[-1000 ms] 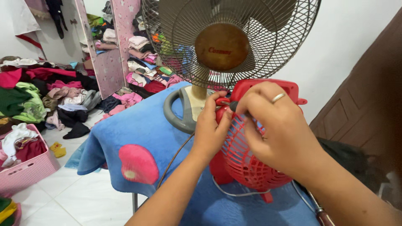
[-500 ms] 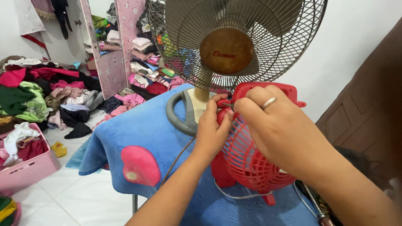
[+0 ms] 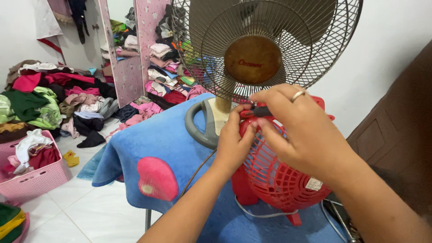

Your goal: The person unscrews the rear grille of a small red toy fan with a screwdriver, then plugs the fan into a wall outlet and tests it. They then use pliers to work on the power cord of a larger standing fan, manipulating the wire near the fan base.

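A small red fan (image 3: 274, 175) stands on the tabltop, on a blue cloth (image 3: 157, 148), near the person and just in front of a big grey fan (image 3: 265, 49). Both hands are at the top edge of the red fan. The right hand (image 3: 306, 130) comes over from the right and its grip is clenched on a thin tool with a dark and red handle (image 3: 256, 111). The tool lies sideways, its long line running left to right, with the tip pointing left at the top of the cage. The left hand (image 3: 234, 144) is touching the cage just below the tip, fingers pressed on the rim; it is nearer to that spot. The red fan has a round plastic cage with many thin bars, a white sticker low on its right side, and a white cord (image 3: 261, 213) curling under it.
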Available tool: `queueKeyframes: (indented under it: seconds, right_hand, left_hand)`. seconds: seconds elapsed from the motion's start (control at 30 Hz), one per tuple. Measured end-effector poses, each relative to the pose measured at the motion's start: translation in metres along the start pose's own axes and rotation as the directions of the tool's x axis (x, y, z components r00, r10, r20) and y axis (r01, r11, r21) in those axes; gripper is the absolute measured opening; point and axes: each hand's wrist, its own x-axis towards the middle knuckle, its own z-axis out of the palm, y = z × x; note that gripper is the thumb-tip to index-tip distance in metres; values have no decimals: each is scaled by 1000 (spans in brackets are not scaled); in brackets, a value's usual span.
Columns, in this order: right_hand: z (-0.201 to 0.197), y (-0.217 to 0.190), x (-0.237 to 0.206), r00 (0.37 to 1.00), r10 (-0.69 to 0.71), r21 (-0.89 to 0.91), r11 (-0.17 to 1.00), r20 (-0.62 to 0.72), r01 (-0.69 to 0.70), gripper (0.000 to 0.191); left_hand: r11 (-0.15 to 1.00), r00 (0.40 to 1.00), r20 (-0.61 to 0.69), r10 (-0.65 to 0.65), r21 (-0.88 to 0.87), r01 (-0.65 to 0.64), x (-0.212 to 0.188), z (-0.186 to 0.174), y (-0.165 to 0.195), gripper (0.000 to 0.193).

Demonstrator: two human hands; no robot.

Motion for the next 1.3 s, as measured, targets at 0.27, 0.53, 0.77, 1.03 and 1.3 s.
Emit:
queueKeyframes:
  seconds: [0.27, 0.53, 0.77, 1.03, 1.3]
  right_hand:
    - [2, 3, 3, 997, 81, -312, 947, 16, -72, 7]
    - [4, -6, 1, 999, -35, -14, 999, 4, 35, 24]
    - [9, -5, 0, 1000, 11, 245, 969, 22, -16, 31]
    - [-7, 30, -38, 961, 159, 437, 898, -225, -46, 30]
    - [-67, 129, -123, 480, 877, 852, 261, -13, -453, 33]
  left_hand:
    - [999, 1000, -5, -28, 15, 28, 0, 0, -1, 42]
    - [999, 1000, 3, -29, 25, 29, 0, 0, -6, 42]
    - [996, 996, 18, -86, 19, 86, 1, 0, -7, 41]
    - [997, 998, 14, 56, 43, -56, 2, -2, 0, 36]
    - [999, 1000, -26, -14, 48, 15, 9, -1, 8, 22]
